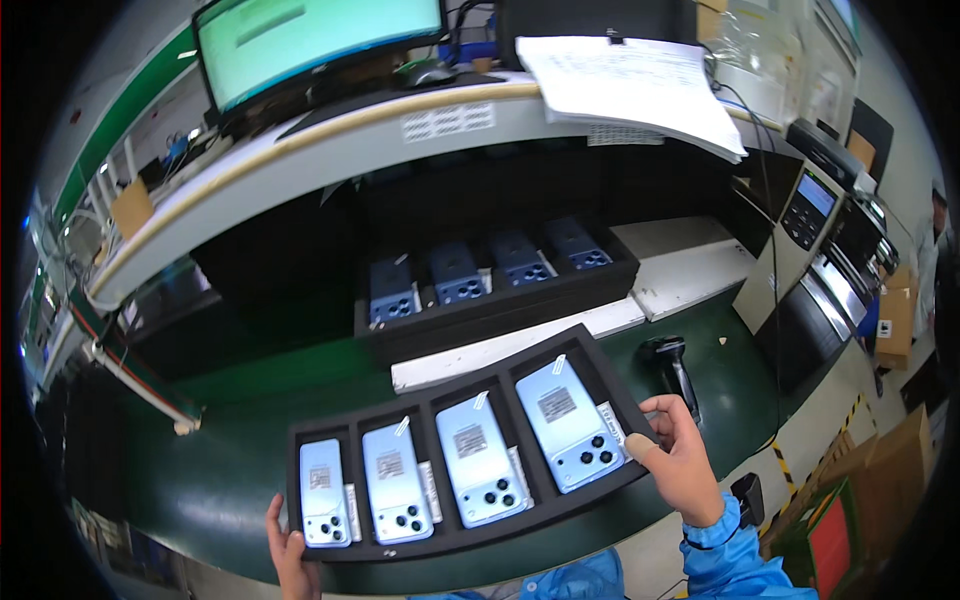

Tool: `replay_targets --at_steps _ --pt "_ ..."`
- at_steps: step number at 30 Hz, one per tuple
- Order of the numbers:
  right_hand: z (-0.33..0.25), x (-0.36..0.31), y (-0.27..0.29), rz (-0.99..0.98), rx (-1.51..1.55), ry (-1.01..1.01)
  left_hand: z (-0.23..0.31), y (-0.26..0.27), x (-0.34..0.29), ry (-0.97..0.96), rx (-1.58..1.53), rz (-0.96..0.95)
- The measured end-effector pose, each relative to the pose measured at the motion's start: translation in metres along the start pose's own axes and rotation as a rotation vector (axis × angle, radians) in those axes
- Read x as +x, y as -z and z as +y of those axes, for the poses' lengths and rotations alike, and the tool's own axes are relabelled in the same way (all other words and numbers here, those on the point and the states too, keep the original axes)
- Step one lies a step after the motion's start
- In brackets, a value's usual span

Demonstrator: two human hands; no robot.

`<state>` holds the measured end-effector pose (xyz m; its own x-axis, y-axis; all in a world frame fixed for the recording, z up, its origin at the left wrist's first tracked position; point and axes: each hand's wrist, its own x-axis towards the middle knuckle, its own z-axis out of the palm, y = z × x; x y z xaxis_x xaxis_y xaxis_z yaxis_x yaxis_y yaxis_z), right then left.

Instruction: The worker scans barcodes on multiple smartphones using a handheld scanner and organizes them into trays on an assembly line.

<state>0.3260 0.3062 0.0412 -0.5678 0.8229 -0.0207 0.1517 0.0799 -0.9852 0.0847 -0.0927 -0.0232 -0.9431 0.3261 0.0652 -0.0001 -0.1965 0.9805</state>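
Note:
A black foam tray (450,541) is held between my two hands, tilted with its right end farther away. Several light blue smartphones lie in its compartments, backs and camera lenses up, among them the leftmost phone (322,490) and the rightmost phone (568,425). Each bears a grey label and a small white tab, with a white strip beside it. My left hand (292,555) grips the left end near its front corner. At the right end, my right hand (680,458) has its thumb on the rim, the fingers around the outer wall.
Behind stands another black foam tray (500,305) with several blue phones. Beyond my right hand lies a black handheld scanner (674,372) on the green bench (235,415). Overhead, a shelf carries a monitor (320,45) and papers (625,85). A label-printer-like machine (800,235) stands right.

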Motion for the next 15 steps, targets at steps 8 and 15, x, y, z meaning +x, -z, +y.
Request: replay_targets --at_steps 8,15 --pt "-0.012 0.085 0.013 0.137 0.373 0.397 0.049 -0.079 0.072 -0.291 -0.047 -0.100" --pt "0.016 0.233 -0.009 0.371 0.511 0.310 0.006 -0.195 0.192 -0.344 0.034 -0.100"
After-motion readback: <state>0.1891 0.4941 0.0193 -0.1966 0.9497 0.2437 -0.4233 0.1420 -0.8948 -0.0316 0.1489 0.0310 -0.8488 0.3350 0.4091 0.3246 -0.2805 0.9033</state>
